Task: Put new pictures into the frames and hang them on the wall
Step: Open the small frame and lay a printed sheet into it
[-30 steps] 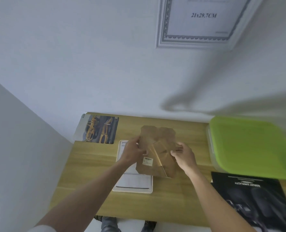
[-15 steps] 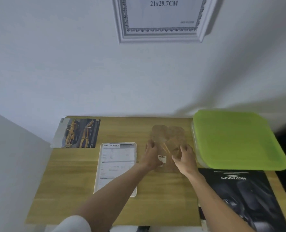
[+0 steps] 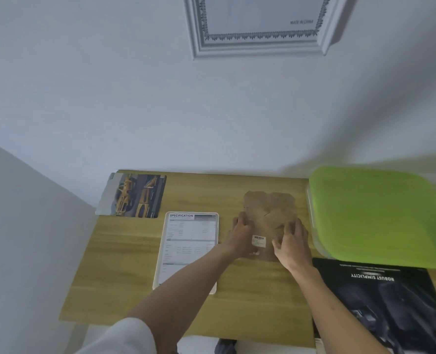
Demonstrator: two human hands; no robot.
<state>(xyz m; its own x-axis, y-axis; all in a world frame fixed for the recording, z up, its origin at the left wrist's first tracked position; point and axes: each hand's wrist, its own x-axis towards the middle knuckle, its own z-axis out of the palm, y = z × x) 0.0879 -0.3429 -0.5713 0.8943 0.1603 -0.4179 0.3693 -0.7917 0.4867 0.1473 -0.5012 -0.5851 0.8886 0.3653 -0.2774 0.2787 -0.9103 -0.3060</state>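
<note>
From the head view, your left hand point(image 3: 241, 237) lies palm down on the left edge of a brown backing board point(image 3: 271, 218), fingers close together and pressing it flat on the wooden surface point(image 3: 125, 264). Your right hand point(image 3: 293, 245) rests on the board's lower right part, fingers bent and touching the cardboard; whether they pinch a flap or only press, you cannot tell, since that part is blurred. A small white barcode sticker point(image 3: 259, 240) shows on the board between your two hands. Just left of the board lies a white frame point(image 3: 213, 251) holding a sheet headed "SPECIFICATION", your left forearm crossing its lower right corner. At the far left corner of the surface lies a picture of yellow cars point(image 3: 135, 195). To your right sits a box with a green lid point(image 3: 375, 215), just beside the board. In front of it, a dark poster point(image 3: 390, 302) lies at the near right corner. On the wall above hangs a pale moulded frame point(image 3: 257, 48), its top cut off by the view.
</note>
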